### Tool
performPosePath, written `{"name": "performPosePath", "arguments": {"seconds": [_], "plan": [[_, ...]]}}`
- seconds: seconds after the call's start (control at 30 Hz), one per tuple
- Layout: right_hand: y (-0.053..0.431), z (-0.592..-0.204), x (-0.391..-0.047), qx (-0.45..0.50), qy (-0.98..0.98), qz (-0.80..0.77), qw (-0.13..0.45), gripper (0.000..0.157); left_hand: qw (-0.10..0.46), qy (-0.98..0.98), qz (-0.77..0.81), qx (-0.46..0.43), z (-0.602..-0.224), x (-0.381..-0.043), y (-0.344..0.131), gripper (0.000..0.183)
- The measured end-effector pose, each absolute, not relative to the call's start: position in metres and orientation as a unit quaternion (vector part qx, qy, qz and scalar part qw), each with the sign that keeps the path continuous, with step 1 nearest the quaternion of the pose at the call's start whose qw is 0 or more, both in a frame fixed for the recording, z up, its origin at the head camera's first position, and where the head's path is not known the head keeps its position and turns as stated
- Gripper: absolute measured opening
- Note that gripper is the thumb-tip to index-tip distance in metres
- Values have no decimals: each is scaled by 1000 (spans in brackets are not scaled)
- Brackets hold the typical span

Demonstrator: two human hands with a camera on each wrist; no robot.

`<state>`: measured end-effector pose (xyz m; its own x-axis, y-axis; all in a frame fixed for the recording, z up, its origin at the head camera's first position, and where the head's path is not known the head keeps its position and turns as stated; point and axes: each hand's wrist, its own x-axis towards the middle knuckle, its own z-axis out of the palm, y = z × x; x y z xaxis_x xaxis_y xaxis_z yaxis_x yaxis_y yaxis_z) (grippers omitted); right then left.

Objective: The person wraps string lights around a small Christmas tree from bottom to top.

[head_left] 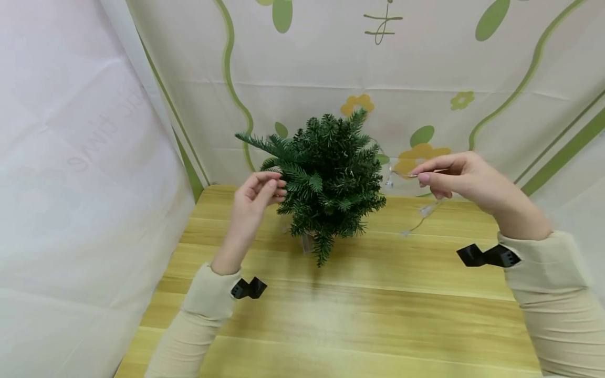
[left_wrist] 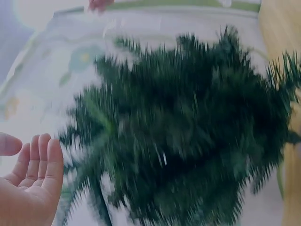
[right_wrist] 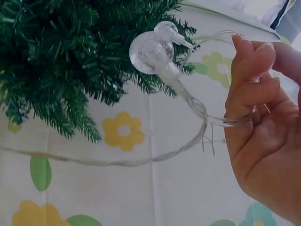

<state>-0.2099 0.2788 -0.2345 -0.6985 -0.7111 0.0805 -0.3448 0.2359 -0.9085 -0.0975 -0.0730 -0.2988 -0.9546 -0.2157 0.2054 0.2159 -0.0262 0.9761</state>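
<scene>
A small green artificial Christmas tree (head_left: pixel 331 178) stands upright on the wooden table, and a clear piece (head_left: pixel 308 244) shows below its branches. At its left side is my left hand (head_left: pixel 257 194), fingers loosely bent with nothing held; the left wrist view has the fingertips (left_wrist: pixel 55 150) beside a branch, and contact is unclear. To the right of the tree, my right hand (head_left: pixel 454 176) pinches the thin wire of a string of lights. Clear round bulbs (right_wrist: pixel 150 52) hang from that clear wire (right_wrist: pixel 136 163), part of which loops under the fingers. Where the wire meets the tree is hidden.
The wood-grain table (head_left: pixel 331 325) spreads out in front of the tree. Behind it hangs a pale curtain (head_left: pixel 302 63) with flowers and green wavy lines. White cloth (head_left: pixel 71 220) closes off the left side. Black wrist mounts (head_left: pixel 489 256) sit at both cuffs.
</scene>
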Motion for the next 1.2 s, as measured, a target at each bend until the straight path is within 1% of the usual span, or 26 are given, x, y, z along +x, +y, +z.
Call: {"name": "performPosePath", "arguments": {"seconds": [0.23, 0.33, 0.43, 0.6, 0.77, 0.97, 1.2], "plan": [[266, -243, -209, -371, 689, -588, 204, 30, 104, -728, -673, -78, -295, -98, -36, 28], [260, -246, -209, -367, 677, -598, 223, 31, 100, -750, -647, -96, -297, -101, -23, 29], [256, -248, -208, -355, 661, -614, 245, 31, 120, -777, -608, -109, -298, -104, -12, 29], [254, -248, -207, -341, 642, -635, 262, 31, 183, -825, -515, -143, -298, -111, 6, 30], [249, -247, -204, -352, 645, -621, 273, 30, 196, -850, -464, -156, -295, -119, 20, 34], [244, -246, -201, -403, 628, -598, 292, 28, 182, -858, -453, -157, -294, -126, 30, 37], [241, -247, -202, -443, 608, -583, 306, 27, 142, -854, -477, -149, -289, -135, 33, 35]]}}
